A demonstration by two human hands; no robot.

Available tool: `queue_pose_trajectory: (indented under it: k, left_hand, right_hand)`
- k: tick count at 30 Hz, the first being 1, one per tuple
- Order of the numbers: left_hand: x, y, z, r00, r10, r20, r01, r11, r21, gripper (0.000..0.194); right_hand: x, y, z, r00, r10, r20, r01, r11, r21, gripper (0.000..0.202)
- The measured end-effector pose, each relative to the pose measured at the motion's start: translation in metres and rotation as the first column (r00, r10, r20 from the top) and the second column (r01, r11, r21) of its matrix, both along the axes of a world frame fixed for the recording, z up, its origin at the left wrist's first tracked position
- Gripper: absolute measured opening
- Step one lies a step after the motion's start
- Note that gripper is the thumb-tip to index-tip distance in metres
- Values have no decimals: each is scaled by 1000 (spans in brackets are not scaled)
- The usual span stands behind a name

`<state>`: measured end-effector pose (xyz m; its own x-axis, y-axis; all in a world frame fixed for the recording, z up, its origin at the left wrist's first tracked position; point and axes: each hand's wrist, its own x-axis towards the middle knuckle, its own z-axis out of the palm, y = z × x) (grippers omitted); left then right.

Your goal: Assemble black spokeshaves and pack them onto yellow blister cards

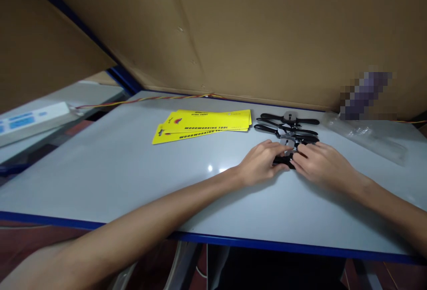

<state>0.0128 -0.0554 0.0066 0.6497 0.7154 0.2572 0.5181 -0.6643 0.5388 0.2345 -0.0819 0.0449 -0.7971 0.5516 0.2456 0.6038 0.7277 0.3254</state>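
Several black two-handled tools with metal plates at their middles lie in a row on the right half of the table. My left hand has its fingers closed round the left part of the nearest black tool. At the right side of that same tool, my right hand is closed, its fingertips near the tool's middle. The two hands nearly meet there, and the fingers partly hide the tool. Left of the row lie overlapping yellow cards printed "WOODWORKING TOOL".
A clear plastic bag lies at the table's right. Twisted red and yellow wires run along the back edge below a cardboard wall. A white box-like object rests on a surface at far left. The table has a blue front edge.
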Motion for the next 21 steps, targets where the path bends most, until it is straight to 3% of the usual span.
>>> queue_pose_trajectory:
  k: [6,10,13,17,21]
  left_hand:
    - [-1,5,-1,998,3,64,0,999,-48,43]
    - [-1,6,-2,998,-13,69,17,998,-54,44]
    - [-2,7,-4,997,-25,75,27,999,-36,45]
    - [-4,8,-4,995,-55,78,57,998,-15,41]
    - [-4,9,-2,995,-73,64,74,997,-21,41]
  right_hand:
    - [0,-4,3,990,-137,-39,123,960,-253,33]
    - [4,-5,0,990,-135,-33,127,978,-166,25]
    - [5,-2,1,998,-51,-31,46,990,-132,16]
    - [8,3,5,993,122,9,-121,988,-94,28]
    - [11,7,9,986,162,42,-159,985,-69,30]
